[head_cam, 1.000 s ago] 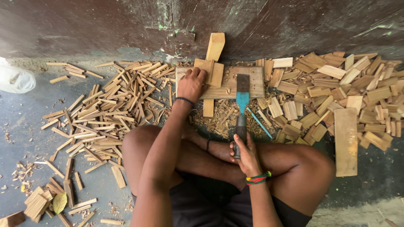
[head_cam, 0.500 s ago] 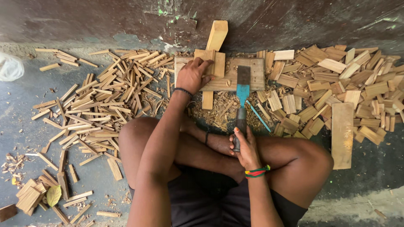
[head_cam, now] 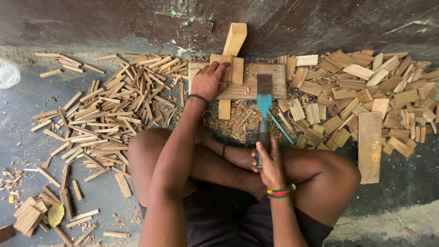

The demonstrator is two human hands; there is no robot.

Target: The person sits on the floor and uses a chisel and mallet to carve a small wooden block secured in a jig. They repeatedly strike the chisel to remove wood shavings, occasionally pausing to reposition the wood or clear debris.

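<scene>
I sit cross-legged on the floor facing a flat wooden work board [head_cam: 249,87] by the wall. My left hand [head_cam: 208,81] rests on a small wooden block [head_cam: 220,59] at the board's left end and holds it. My right hand [head_cam: 270,162] grips the dark handle of a cleaver-like blade [head_cam: 264,93] with a blue band. Its metal end lies flat on the board, to the right of the block. A longer wooden stick [head_cam: 234,39] leans against the wall behind the board.
Thin split sticks [head_cam: 105,114] lie heaped on the left. Wider flat wood pieces [head_cam: 361,91] are piled on the right, with a long plank [head_cam: 369,146] beside my right knee. Shavings [head_cam: 238,121] cover the floor before the board. A white bag [head_cam: 8,73] sits far left.
The view has shifted slightly. My left hand stays on the block and my right hand keeps its grip on the blade, which rests at about the same spot on the board.
</scene>
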